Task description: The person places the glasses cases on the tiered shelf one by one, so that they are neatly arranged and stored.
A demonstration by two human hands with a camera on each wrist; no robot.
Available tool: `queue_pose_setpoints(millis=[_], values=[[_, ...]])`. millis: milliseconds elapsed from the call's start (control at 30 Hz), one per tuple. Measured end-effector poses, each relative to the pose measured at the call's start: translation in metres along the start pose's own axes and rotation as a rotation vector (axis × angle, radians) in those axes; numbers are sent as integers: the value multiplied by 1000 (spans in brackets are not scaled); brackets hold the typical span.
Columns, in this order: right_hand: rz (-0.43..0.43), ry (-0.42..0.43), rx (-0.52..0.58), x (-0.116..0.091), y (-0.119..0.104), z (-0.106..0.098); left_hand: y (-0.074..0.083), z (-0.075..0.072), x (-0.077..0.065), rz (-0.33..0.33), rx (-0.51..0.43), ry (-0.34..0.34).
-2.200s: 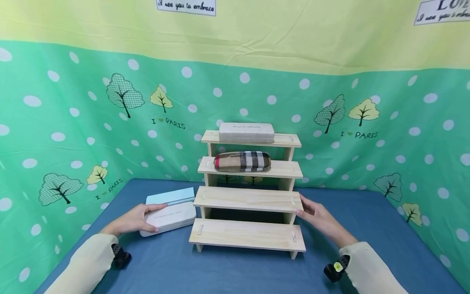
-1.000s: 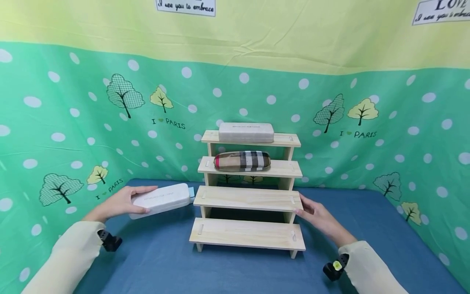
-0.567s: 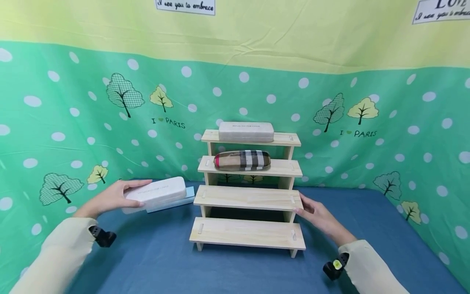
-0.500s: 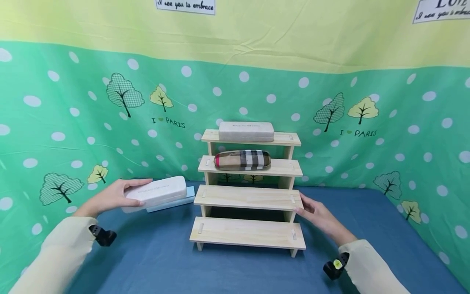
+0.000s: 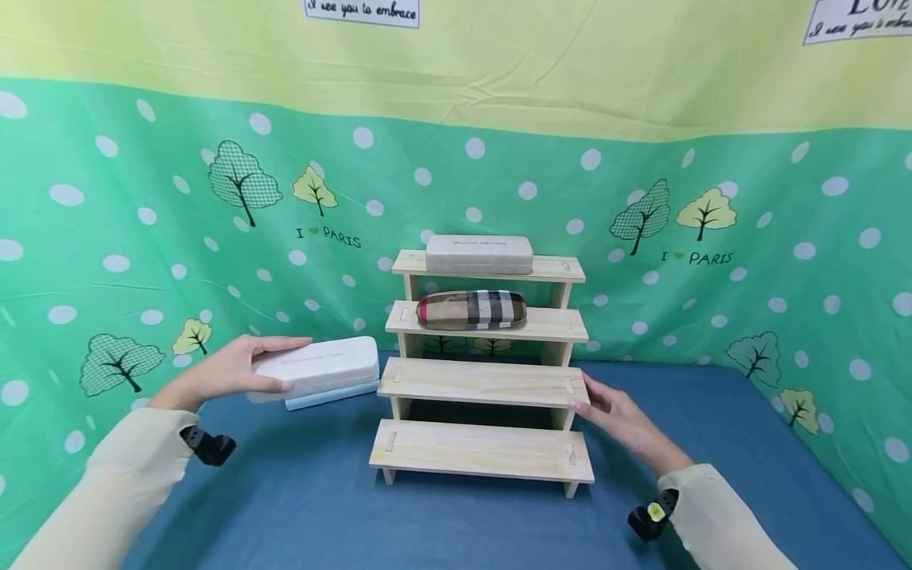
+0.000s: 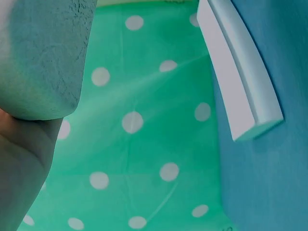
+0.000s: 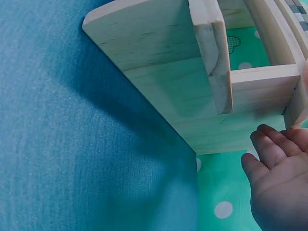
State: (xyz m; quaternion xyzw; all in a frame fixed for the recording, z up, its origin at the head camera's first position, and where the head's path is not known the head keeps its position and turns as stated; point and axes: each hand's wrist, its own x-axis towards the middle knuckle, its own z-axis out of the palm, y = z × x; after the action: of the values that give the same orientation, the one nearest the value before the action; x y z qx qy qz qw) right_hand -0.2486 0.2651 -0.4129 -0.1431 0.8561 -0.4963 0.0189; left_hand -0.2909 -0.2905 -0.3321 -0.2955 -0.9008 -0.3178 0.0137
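One four-step stand of pale wood (image 5: pixel 482 450) is set on a blue table cover (image 5: pixel 342 507), its second-lowest step pinched at the right end by the right hand (image 5: pixel 625 419). To the left, a white oblong case (image 5: pixel 324 362) is pinched by the left hand (image 5: pixel 229 369), held apart above a light-blue oblong box (image 6: pixel 238 67). Farther up, a brown plaid pouch (image 5: pixel 472 310) and, beyond, a pale-grey oblong case (image 5: pixel 479 255) are borne.
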Motion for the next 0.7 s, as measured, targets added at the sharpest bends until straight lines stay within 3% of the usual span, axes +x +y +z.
queue_pose_setpoints(millis=[367,700], values=[[2,4,-18,1,1,0,17,14,18,59,-103,-61],[-3,5,3,0,1,0,29,31,39,121,-127,-96]])
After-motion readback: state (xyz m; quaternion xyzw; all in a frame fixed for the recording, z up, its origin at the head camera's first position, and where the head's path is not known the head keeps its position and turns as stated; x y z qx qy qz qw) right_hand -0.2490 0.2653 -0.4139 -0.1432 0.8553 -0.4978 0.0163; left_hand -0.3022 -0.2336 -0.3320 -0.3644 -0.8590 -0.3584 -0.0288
